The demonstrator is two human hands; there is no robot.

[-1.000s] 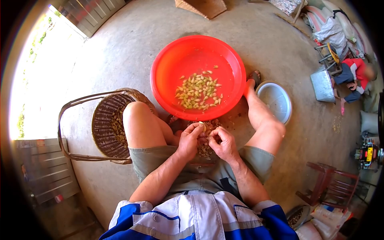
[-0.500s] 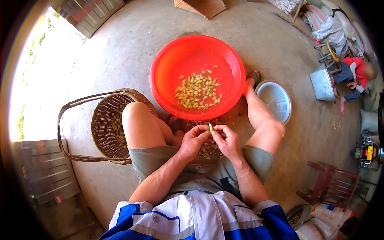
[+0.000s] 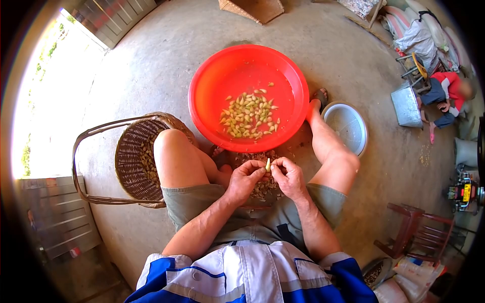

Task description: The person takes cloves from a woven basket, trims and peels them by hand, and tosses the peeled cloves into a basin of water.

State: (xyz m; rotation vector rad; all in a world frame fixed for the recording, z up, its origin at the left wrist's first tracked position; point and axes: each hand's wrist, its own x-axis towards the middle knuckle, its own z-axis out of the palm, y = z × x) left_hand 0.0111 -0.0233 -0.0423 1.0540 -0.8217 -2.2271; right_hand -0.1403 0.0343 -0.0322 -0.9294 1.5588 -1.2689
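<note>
A small pale, teardrop-shaped bulb (image 3: 268,164) stands tip up between my fingertips, just past the near rim of a red basin. My left hand (image 3: 246,178) pinches it from the left. From the right, the closed thumb and fingers of my right hand (image 3: 288,178) meet its side. The red basin (image 3: 212,70) holds many similar yellow-green bulbs (image 3: 250,113) on its floor. Under my hands, scraps of dry peel (image 3: 262,191) litter the ground between my legs.
Left of my knee, a woven basket (image 3: 132,169) with a tall handle holds unpeeled bulbs. A pale round basin (image 3: 348,126) sits by my right leg. At far right, a person in red (image 3: 451,93) sits by a metal tub (image 3: 407,106). A wooden chair (image 3: 417,232) lies lower right.
The bulb now stands more upright and shows more of its pale side. My fingers have shifted slightly around it, with the right fingertips a little farther right.
</note>
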